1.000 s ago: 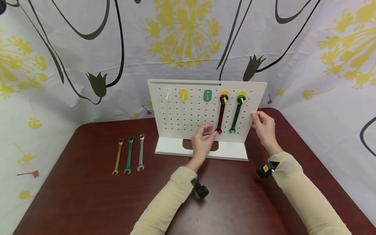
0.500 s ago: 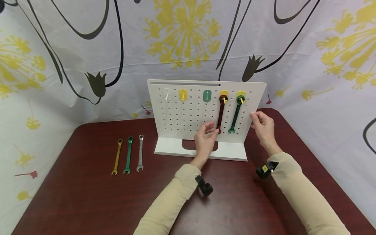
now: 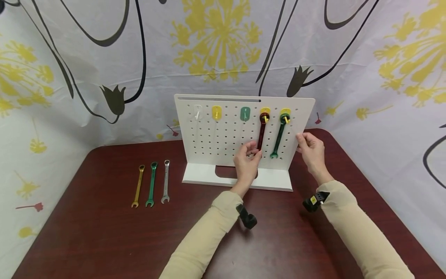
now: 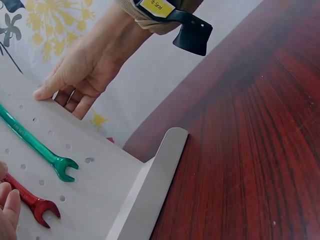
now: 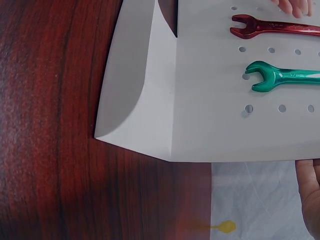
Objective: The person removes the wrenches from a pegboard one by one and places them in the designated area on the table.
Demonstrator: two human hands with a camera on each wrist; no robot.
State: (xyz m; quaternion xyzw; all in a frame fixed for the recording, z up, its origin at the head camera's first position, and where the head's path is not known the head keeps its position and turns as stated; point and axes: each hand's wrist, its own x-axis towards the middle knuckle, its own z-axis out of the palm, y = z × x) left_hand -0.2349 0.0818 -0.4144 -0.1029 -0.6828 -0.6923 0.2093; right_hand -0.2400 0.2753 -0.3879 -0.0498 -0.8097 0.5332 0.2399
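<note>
Your left hand (image 3: 246, 162) pinches the red wrench (image 3: 261, 131) low on its shaft as it hangs from the pegboard (image 3: 209, 135); your right hand (image 3: 311, 149) steadies the board's edge, fingers loosely curled. Tug sideways and the wrench could slip its hook.

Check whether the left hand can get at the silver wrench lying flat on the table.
Probably yes: the left hand grips the red wrench on the white pegboard, but bare tabletop lies between it and the silver wrench.
</note>
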